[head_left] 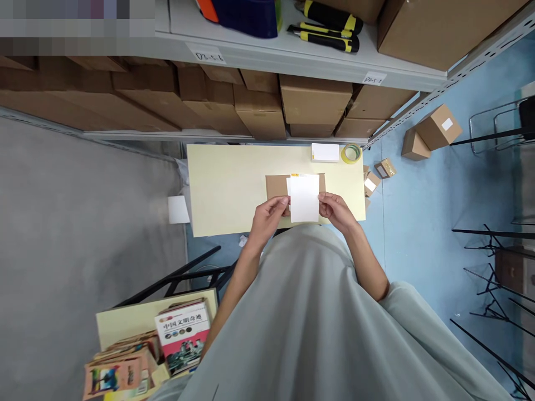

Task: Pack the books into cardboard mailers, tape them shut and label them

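Observation:
Between my two hands is a white sheet [305,199], like a blank label, with a small yellow strip at its top edge. My left hand [270,214] pinches its left side, and my right hand [335,210] pinches the right side between thumb and finger. Behind the sheet lies a flat brown cardboard piece [276,186] on the pale yellow table [225,189]. Part of another white paper shows at the sheet's left edge. The sheet and my hands hide much of the cardboard.
A white box [325,152] and a roll of yellow tape [350,153] sit at the table's back right. Above is a shelf [259,50] with cartons and utility knives [328,40]. Books [184,334] are stacked at lower left; small cartons [438,127] lie on the floor at right.

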A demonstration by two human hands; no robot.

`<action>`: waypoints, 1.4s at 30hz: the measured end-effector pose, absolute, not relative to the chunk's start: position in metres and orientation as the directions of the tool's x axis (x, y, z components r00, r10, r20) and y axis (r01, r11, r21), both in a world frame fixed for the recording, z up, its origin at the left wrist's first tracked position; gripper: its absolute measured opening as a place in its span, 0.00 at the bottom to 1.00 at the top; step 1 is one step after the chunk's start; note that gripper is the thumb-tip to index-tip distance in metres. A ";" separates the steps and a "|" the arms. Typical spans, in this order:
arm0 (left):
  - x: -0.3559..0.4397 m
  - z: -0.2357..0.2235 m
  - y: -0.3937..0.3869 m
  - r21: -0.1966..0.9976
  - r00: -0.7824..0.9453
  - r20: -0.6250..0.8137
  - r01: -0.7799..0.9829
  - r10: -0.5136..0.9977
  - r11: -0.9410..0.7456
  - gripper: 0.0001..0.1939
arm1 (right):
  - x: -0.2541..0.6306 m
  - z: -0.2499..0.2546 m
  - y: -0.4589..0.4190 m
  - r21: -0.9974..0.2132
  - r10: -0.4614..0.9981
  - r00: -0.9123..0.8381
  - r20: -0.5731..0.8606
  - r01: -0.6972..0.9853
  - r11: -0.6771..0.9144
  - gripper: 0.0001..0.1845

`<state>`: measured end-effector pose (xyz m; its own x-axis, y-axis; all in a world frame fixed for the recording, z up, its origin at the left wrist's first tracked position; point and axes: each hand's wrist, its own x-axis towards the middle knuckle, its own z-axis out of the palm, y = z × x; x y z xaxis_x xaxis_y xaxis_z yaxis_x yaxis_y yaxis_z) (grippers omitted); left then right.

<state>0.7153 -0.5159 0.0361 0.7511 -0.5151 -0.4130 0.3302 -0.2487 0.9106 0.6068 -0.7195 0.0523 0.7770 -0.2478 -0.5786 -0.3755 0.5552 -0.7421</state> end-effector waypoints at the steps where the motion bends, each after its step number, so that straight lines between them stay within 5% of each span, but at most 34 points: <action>1: 0.715 0.037 -0.518 0.914 0.754 -0.406 0.331 -0.516 -0.236 0.31 | 0.607 0.050 -0.719 -0.726 -0.232 0.775 -0.589 -0.380 0.573 0.26; 12: 0.721 0.033 -0.517 0.929 0.820 -0.223 0.015 -0.527 -0.370 0.19 | 0.603 0.057 -0.703 -0.865 -0.374 0.781 -0.500 -0.427 0.264 0.28; 15: 0.724 0.027 -0.514 0.934 0.815 -0.235 0.038 -0.529 -0.356 0.18 | 0.600 0.068 -0.690 -0.898 -0.377 0.817 -0.436 -0.419 0.131 0.25; 20: 0.725 0.018 -0.516 0.944 0.800 -0.287 0.142 -0.526 -0.298 0.14 | 0.595 0.074 -0.670 -0.902 -0.360 0.917 -0.174 -0.295 -0.315 0.16; 25: 0.723 0.020 -0.519 0.936 0.802 -0.324 0.194 -0.501 -0.295 0.14 | 0.596 0.070 -0.662 -0.809 -0.312 0.939 -0.144 -0.293 -0.510 0.17; 31: 0.724 0.014 -0.517 0.919 0.815 -0.324 0.150 -0.481 -0.364 0.16 | 0.601 0.056 -0.671 -0.834 -0.491 0.848 -0.197 -0.409 -0.371 0.14; 36: 0.729 -0.010 -0.517 0.869 0.802 -0.322 0.039 -0.504 -0.493 0.19 | 0.618 0.012 -0.699 -0.821 -0.536 0.729 -0.426 -0.561 -0.110 0.11; 42: 0.736 -0.045 -0.534 0.738 0.788 -0.350 -0.101 -0.506 -0.667 0.14 | 0.636 -0.031 -0.709 -0.706 -0.570 0.642 -0.512 -0.693 -0.146 0.06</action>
<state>0.7364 -0.5343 -0.0452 0.7885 -0.5060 -0.3496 -0.1007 -0.6670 0.7382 0.6363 -0.7088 -0.0308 0.6425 -0.5702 -0.5119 -0.6926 -0.1461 -0.7064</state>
